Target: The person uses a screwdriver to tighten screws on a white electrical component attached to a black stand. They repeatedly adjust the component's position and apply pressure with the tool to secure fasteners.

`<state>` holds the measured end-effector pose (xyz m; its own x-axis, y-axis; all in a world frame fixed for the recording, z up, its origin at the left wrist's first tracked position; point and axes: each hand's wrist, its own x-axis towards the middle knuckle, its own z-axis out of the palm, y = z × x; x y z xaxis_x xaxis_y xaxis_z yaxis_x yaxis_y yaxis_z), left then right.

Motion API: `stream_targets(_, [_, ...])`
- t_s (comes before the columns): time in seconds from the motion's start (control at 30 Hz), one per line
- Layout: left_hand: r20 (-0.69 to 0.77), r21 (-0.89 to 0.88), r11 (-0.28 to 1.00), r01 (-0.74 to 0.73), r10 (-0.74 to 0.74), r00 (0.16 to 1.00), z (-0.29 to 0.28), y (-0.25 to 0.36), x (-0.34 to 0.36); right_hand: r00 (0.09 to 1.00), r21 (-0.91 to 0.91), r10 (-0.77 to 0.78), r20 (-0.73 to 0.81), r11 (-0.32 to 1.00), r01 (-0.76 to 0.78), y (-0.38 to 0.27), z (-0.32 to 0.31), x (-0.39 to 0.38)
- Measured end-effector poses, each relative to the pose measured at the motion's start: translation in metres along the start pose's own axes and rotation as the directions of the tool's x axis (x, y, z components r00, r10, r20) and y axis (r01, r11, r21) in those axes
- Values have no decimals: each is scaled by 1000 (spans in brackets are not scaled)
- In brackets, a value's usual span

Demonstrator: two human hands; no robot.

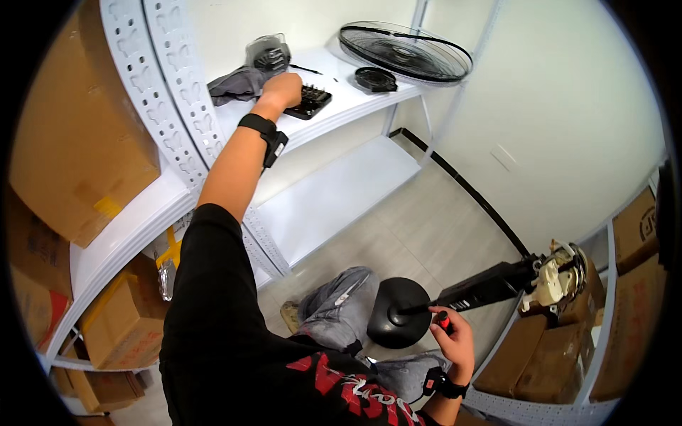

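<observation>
My left hand [283, 90] reaches onto the white shelf at a black tool case [311, 105] with small pieces in it, its fingers curled with their grip hidden. Beside it lie grey cloth [231, 87], a dark part in clear wrapping [266, 55] and a thin black rod [305, 69]. My right hand [455, 342], low on the right, is closed round a red-and-black screwdriver [444, 321] beside the black pole [483, 285] of a standing fan, topped by an exposed cream motor assembly [550, 280], on a round black base [389, 319].
A black fan grille [405, 53] and round black part [371, 79] sit at the shelf's back right. A lower white shelf [337, 195] runs beneath. Cardboard boxes [124, 323] fill racks at left and right [529, 362]. My bent legs in grey trousers [334, 305] are near the fan base.
</observation>
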<state>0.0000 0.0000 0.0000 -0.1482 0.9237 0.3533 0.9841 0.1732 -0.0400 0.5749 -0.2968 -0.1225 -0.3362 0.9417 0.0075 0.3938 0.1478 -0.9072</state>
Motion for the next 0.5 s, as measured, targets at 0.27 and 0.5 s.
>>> stream_targets(0.27, [-26, -144, 985, -94, 91, 995, 24, -49, -3, 986, -7, -160, -56, 987, 160, -15, 14, -12])
stream_targets(0.5, [-225, -589, 766, -258, 151, 963, -42, -19, -29, 993, 63, -22, -118, 998, 29, -24, 22, -33])
